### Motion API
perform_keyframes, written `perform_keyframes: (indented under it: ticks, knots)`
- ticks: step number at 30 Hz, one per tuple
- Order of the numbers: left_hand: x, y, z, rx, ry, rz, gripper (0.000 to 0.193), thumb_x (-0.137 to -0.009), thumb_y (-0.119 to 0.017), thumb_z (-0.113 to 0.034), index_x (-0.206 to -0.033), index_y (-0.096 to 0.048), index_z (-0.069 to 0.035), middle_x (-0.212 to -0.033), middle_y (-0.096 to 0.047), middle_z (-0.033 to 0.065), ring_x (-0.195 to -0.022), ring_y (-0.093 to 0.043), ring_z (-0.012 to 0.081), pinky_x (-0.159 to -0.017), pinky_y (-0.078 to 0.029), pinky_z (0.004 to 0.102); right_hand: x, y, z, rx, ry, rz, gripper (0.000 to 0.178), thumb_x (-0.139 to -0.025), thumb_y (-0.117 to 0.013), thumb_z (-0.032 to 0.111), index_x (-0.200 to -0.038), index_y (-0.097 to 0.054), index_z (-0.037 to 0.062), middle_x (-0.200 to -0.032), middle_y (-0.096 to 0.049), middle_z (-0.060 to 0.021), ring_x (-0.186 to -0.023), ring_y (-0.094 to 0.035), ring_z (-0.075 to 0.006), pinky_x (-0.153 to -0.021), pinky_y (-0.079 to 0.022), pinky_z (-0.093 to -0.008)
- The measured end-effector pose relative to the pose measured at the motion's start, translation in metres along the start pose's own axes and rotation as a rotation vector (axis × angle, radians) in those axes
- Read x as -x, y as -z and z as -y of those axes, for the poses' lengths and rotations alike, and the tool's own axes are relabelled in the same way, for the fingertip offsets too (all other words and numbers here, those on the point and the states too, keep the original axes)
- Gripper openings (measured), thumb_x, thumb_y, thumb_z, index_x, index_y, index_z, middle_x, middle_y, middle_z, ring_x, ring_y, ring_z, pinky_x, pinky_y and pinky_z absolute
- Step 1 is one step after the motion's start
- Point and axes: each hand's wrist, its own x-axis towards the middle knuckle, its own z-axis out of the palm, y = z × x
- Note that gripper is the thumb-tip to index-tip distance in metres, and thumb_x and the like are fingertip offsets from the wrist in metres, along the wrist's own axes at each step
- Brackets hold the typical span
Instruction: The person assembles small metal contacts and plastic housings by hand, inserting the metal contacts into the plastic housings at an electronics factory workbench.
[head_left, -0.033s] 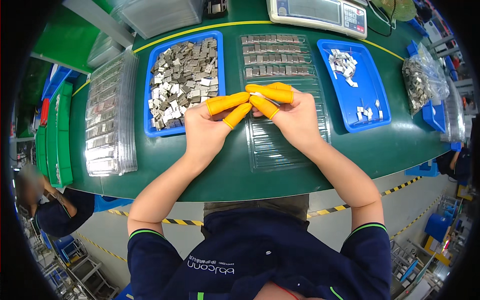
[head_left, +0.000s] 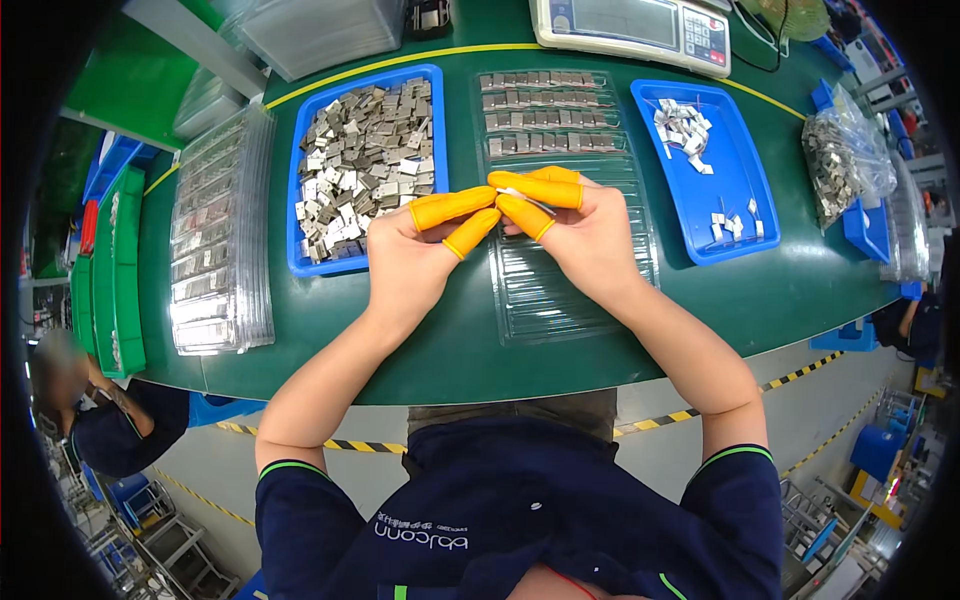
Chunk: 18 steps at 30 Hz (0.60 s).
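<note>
My left hand [head_left: 415, 250] and my right hand [head_left: 595, 225] meet fingertip to fingertip over a clear plastic tray [head_left: 555, 300]. Yellow finger cots cover the thumbs and forefingers. Between my right thumb and forefinger shows a sliver of a small white and grey part [head_left: 510, 190], mostly hidden by the fingers. The left thumb and forefinger are pinched against the same spot; what lies between them is hidden. Rows of small metal pieces [head_left: 548, 118] fill the far part of the tray. Left of it, a blue tray [head_left: 440, 120] holds many loose flat metal pieces [head_left: 365, 150].
At the right, another blue tray [head_left: 722, 180] holds small white pieces with thin leads [head_left: 682, 125]. A scale [head_left: 630, 25] stands at the back. Stacked clear trays [head_left: 220, 240] and a green bin [head_left: 118, 270] line the left; a bag of metal pieces [head_left: 835, 165] lies far right.
</note>
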Motion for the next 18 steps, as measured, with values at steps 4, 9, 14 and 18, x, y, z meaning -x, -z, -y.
perform_keyframes:
  ticks: [4,9,14,18]
  knots:
    - [-0.004,0.001,-0.005,0.105,0.062,0.019,0.026,-0.076,-0.068,0.003,-0.101,-0.064,0.005,-0.095,-0.066,0.0103,-0.085,-0.064,0.0148,-0.079,-0.051,0.0254,0.003,-0.001,0.0,0.203,0.234,-0.071,0.023,-0.076,-0.067,0.003,-0.1,-0.067,0.0018,-0.088,-0.064,-0.0089,-0.077,-0.06,-0.0143,-0.07,-0.049,-0.0228]
    - [-0.009,0.002,-0.004,0.196,0.039,0.01,0.021,-0.074,-0.069,0.004,-0.095,-0.064,0.004,-0.095,-0.064,0.0096,-0.087,-0.061,0.0143,-0.079,-0.051,0.0257,0.0,0.0,0.002,0.003,0.041,0.019,0.022,-0.081,-0.065,0.005,-0.102,-0.065,-0.0006,-0.09,-0.062,-0.0069,-0.077,-0.059,-0.0129,-0.068,-0.049,-0.0227]
    - [-0.013,0.006,-0.007,0.167,0.162,-0.046,0.028,-0.076,-0.067,0.004,-0.102,-0.058,0.005,-0.099,-0.062,0.0102,-0.085,-0.062,0.0149,-0.08,-0.051,0.0254,0.0,0.002,0.0,-0.059,0.034,0.115,0.022,-0.09,-0.055,0.01,-0.106,-0.061,-0.0037,-0.094,-0.06,-0.0055,-0.079,-0.057,-0.0111,-0.072,-0.048,-0.0232]
    - [-0.013,0.006,-0.01,0.229,0.21,-0.05,0.027,-0.076,-0.067,0.004,-0.101,-0.059,0.006,-0.099,-0.063,0.0109,-0.087,-0.063,0.0155,-0.082,-0.051,0.0251,-0.005,0.01,-0.007,-0.103,0.025,0.109,0.026,-0.094,-0.047,0.015,-0.11,-0.057,-0.0032,-0.094,-0.059,-0.0064,-0.082,-0.056,-0.0109,-0.077,-0.046,-0.0239]
